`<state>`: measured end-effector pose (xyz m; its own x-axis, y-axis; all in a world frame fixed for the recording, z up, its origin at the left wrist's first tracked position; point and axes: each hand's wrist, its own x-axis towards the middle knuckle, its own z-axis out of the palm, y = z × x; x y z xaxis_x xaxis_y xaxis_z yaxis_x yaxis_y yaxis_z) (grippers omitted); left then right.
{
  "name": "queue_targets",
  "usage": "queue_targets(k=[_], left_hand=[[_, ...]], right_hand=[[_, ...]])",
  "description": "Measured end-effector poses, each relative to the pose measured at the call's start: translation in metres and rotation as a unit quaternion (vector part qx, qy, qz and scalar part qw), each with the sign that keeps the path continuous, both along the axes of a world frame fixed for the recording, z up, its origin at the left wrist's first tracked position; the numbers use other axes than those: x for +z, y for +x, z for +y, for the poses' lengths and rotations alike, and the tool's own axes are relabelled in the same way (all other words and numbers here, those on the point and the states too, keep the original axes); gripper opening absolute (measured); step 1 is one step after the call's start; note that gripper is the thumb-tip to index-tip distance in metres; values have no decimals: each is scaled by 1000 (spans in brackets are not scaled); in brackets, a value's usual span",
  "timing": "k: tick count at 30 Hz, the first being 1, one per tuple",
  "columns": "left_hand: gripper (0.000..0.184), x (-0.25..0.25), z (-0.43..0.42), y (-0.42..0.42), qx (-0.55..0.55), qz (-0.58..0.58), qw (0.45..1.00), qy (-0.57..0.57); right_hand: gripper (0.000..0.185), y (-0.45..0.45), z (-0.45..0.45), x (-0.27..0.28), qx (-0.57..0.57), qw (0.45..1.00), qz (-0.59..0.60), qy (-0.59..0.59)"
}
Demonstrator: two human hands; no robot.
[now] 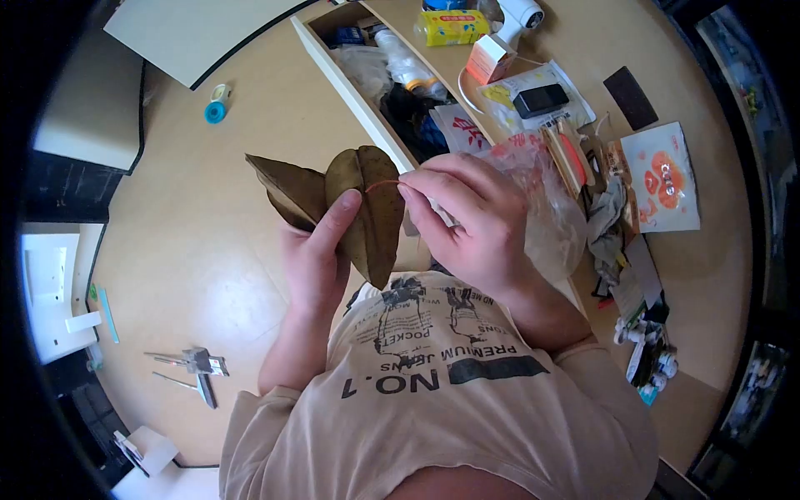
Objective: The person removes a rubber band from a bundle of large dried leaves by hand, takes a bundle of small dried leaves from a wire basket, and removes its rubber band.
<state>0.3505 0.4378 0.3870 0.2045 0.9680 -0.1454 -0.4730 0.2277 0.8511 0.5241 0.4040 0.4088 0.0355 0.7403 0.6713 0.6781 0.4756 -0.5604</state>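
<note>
Brown leaf-shaped piece [382,225] above shirt [433,425], left hand [315,250] clamped on it. Right hand [475,212] apart, pinching red thread [384,182] — thumb best firm near thread, tension light, sparing brittle-looking folds. Beyond: plastic bag [550,221], 3 o'clock; open drawer [340,87], 12 o'clock.

Shows a tan floor [192,275] under soft glare, a pale panel [200,33] at upper left, an open drawer [350,102] beside a cluttered tan top [575,37], brightness at far left.

Bags [365,68] inside drawer [347,102]
</note>
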Motion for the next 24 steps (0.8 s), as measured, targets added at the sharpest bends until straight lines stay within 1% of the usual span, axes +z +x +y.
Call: queue_targets(k=[2, 4, 6, 8, 9, 10, 12, 13, 15, 17, 19, 20, 24], left_hand=[[31, 2, -1, 1, 13, -8, 1000, -7], [31, 2, -1, -2, 16, 5, 1000, -4], [32, 4, -2, -3, 19, 17, 1000, -1], [34, 5, -4, -2, 47, 29, 998, 25], [34, 5, -5, -3, 47, 29, 998, 25], [30, 4, -7, -4, 45, 63, 995, 67], [19, 5, -8, -3, 51, 126, 979, 152], [19, 4, -7, -3, 51, 126, 979, 152], [20, 3, -6, -2, 78, 206, 938, 268], [22, 2, -6, -3, 83, 210, 933, 282], [24, 0, -2, -4, 97, 267, 880, 381], [25, 0, -1, -4, 106, 282, 865, 401], [27, 1, 0, -3, 109, 276, 862, 412]], right_hand=[[11, -1, 0, 0, 3, 1000, 20, 15], [9, -1, -3, 1, 17, 997, 61, -40], [8, -1, -1, -2, 16, 998, 56, -31], [8, -1, 0, -2, 16, 998, 51, -23], [8, -1, 0, -1, 5, 1000, 21, -10], [9, -1, 0, 0, -6, 1000, -10, 2], [11, -3, 0, -1, -14, 1000, -26, 7], [13, -4, 0, -1, -21, 999, -43, 13], [14, -5, 1, -2, -24, 998, -54, 24], [14, -5, 0, -3, -15, 998, -63, 25], [14, -6, -2, -1, -17, 997, -75, 17], [14, -7, -3, 0, -18, 996, -86, 10], [13, -7, -3, -3, -7, 995, -97, 13]])
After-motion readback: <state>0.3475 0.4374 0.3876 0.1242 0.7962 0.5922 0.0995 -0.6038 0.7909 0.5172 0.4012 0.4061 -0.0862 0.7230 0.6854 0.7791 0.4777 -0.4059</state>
